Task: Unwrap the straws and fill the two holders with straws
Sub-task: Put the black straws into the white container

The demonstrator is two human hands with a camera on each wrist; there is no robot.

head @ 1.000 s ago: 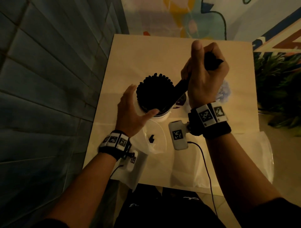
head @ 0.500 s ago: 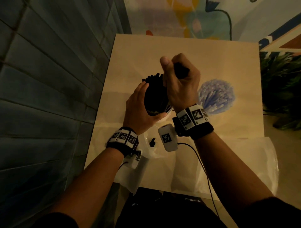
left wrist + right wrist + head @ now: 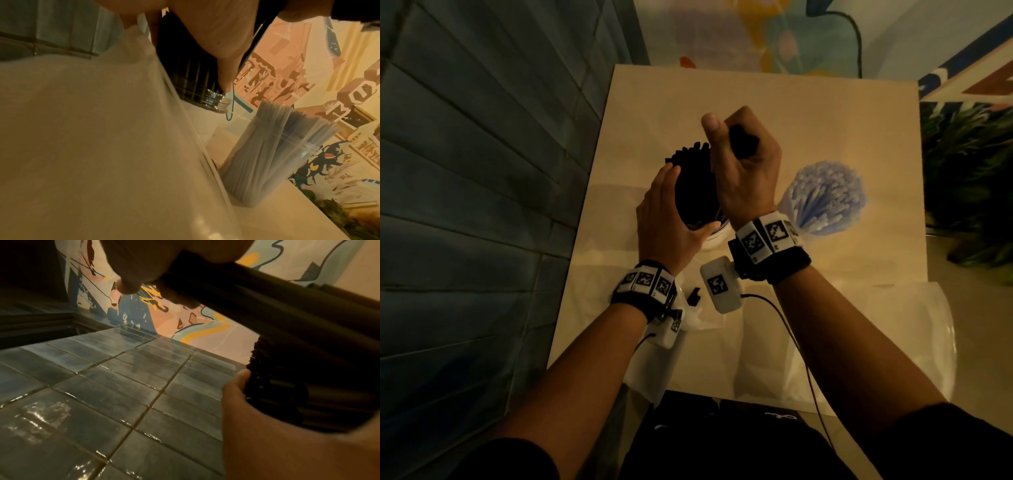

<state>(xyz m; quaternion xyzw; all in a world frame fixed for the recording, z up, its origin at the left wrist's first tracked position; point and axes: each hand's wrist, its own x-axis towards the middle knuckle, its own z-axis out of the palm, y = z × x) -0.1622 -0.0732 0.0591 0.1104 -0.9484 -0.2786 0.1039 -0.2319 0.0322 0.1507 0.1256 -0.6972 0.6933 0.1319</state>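
Note:
A white holder near the table's left side is packed with black straws. My left hand cups that bundle: the fingers lie nearly straight up its left side, and the thumb reaches across the near side at the rim. My right hand is directly right of the bundle. It grips a small bunch of black straws in a fist, and the bunch slants down into the holder. A second, clear holder full of pale blue straws stands to the right.
Empty clear plastic wrappers lie along the near table edge and under my left wrist. A small black scrap sits between my wrists. A blue tiled wall is on the left. A plant stands to the right.
My right hand has carried its bunch of black straws left and down against the bundle, uncovering the blue straws. My left fingers have slid up from the holder onto the bundle's side.

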